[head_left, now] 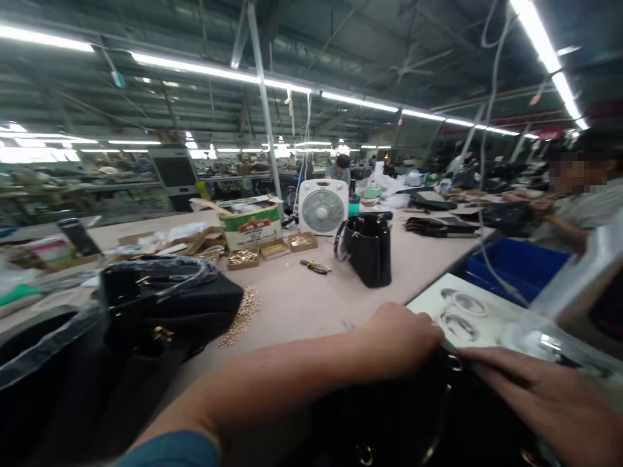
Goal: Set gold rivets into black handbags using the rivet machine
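Note:
A black handbag (389, 415) with gold-coloured metal rings is close in front of me at the bottom of the head view. My left hand (403, 340) reaches across and is closed on the bag's upper edge, its fingertips partly hidden. On the right side of the same edge, my right hand (545, 395) grips the bag, thumb and fingers either side of the rim; it is somewhat blurred. Another black handbag (372, 250) stands upright on the table beyond. More black bags (170, 305) with plastic-wrapped handles lie at the left.
Loose gold-coloured fittings (243, 314) are scattered on the table (296, 305). Small boxes of fittings (275, 249), pliers (315, 266), a carton (250, 227) and a white fan (324, 207) stand farther back. At right are a blue bin (516, 269), white machine (472, 311) and a co-worker (579, 214).

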{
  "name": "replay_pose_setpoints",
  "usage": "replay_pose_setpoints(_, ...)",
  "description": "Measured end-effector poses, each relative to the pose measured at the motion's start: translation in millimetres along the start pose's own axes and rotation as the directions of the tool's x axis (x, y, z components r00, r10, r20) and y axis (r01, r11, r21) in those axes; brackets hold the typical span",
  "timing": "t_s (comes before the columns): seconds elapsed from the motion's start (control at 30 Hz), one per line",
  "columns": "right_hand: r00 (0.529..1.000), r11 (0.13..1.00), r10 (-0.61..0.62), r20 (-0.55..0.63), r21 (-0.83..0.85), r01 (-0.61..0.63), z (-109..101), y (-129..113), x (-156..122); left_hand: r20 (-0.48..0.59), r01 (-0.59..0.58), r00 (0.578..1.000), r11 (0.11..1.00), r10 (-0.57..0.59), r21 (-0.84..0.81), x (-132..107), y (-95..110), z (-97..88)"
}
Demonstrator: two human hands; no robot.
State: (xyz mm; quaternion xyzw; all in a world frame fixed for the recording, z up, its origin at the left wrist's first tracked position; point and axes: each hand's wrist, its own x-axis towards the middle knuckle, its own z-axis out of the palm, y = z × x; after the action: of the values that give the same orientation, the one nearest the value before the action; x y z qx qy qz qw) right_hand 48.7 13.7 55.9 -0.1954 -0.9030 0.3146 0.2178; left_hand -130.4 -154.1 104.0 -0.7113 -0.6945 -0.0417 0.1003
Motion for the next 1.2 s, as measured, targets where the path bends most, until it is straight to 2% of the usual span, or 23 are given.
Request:
replay_pose_setpoints(0.07, 0.993, 0.988, 0.015, 0.113, -0.154, 0.002, 0.5, -15.2, -0.6, 0.043, 0.006, 0.999, 1.000, -0.006, 0.015, 7.0, -2.2, 2.3)
replay_pose_setpoints(0.1, 0.992, 0.971, 0.015, 0.125, -0.240, 0.016, 5.4, -24.2, -0.7, 0.063, 0.005, 0.998, 1.000, -0.007, 0.023, 10.8, -2.2, 2.7)
replay_pose_setpoints(0.2, 0.999, 0.885, -0.005, 0.040, -0.464, 0.023, 26.7, -47.2, -0.9, 0.109, -0.007, 0.994, 0.999, 0.002, 0.042, 21.3, 0.5, 1.0)
replay_pose_setpoints(0.3, 1.000, 0.815, 0.005, 0.012, -0.579, 0.003, 40.2, -53.5, 1.3, 0.134, -0.002, 0.991, 0.998, -0.006, 0.056, 27.8, 2.6, -2.2)
replay_pose_setpoints(0.37, 0.999, 0.801, 0.011, 0.041, -0.598, 0.016, 41.0, -48.9, 5.3, 0.152, 0.014, 0.988, 0.997, -0.025, 0.074, 29.4, 1.8, -3.4)
replay_pose_setpoints(0.47, 0.996, 0.835, -0.011, 0.091, -0.547, 0.059, 33.4, -37.7, 12.6, 0.161, 0.037, 0.986, 0.997, -0.048, 0.067, 29.1, -2.3, -4.1)
replay_pose_setpoints(0.6, 0.991, 0.882, -0.057, 0.123, -0.458, 0.107, 17.1, -30.7, 19.5, 0.147, 0.062, 0.988, 0.997, -0.055, -0.044, 29.0, -8.3, -8.4)
replay_pose_setpoints(0.7, 0.983, 0.897, -0.064, 0.174, -0.421, 0.132, 4.0, -34.1, 20.6, 0.249, 0.121, 0.965, 0.981, -0.080, -0.154, 31.3, -11.5, -16.9)
replay_pose_setpoints(0.77, 0.976, 0.927, -0.069, 0.206, -0.349, 0.140, -6.3, -38.5, 19.3, 0.324, 0.154, 0.944, 0.947, -0.057, -0.283, 33.7, -14.1, -23.1)
replay_pose_setpoints(0.87, 0.948, 0.984, -0.084, 0.307, -0.126, 0.128, -24.9, -42.4, 16.6, 0.406, 0.216, 0.914, 0.828, 0.015, -0.518, 38.7, -19.1, -27.7)
replay_pose_setpoints(0.97, 0.856, 0.995, -0.071, 0.513, 0.094, 0.026, -40.6, -34.5, 15.1, 0.478, 0.300, 0.868, 0.627, 0.133, -0.719, 44.1, -21.5, -17.6)
replay_pose_setpoints(1.03, 0.765, 0.974, -0.070, 0.640, 0.209, -0.086, -43.3, -20.0, 14.3, 0.522, 0.391, 0.820, 0.436, 0.235, -0.811, 46.7, -19.8, 0.7)
replay_pose_setpoints(1.1, 0.699, 0.941, -0.074, 0.711, 0.281, -0.186, -38.1, 0.1, 12.3, 0.565, 0.510, 0.765, 0.246, 0.308, -0.824, 48.4, -15.8, 27.0)
replay_pose_setpoints(1.17, 0.668, 0.914, -0.066, 0.741, 0.314, -0.258, -27.8, 21.8, 8.2, 0.589, 0.591, 0.730, 0.112, 0.346, -0.799, 50.1, -11.5, 56.7)
replay_pose_setpoints(1.2, 0.671, 0.901, -0.056, 0.740, 0.326, -0.285, -22.2, 31.4, 5.4, 0.591, 0.612, 0.723, 0.063, 0.358, -0.788, 51.3, -9.8, 71.3)
